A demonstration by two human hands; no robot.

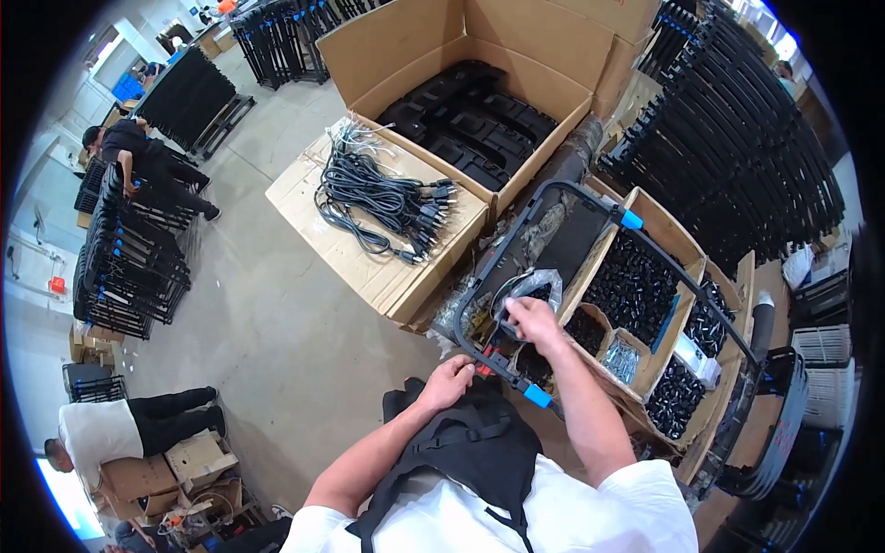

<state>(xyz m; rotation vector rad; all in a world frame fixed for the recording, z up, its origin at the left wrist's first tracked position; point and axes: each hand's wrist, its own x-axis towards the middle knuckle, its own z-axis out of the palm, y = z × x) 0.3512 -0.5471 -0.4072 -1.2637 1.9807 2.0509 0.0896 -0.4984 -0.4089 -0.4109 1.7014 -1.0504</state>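
Landmark: the black tubular frame (590,240) with blue clips, lying tilted across the cartons in front of the person.
Left hand: the left hand (449,380) sits at the frame's near lower corner, fingers curled shut around the tube beside a small red part.
Right hand: the right hand (533,318) is inside the frame's near end, fingers pinched on a dark cord or small part; which one it is cannot be told from here.
Plastic bag: a clear bag (544,281) lies just beyond the right hand, within the frame.
Small parts boxes: open boxes of black pieces (636,276) sit under the frame's right side.
Cables: a bundle of black cables (383,203) rests on a flat carton left of the frame.
Big carton: an open carton of black moulded parts (470,120) stands beyond the frame.
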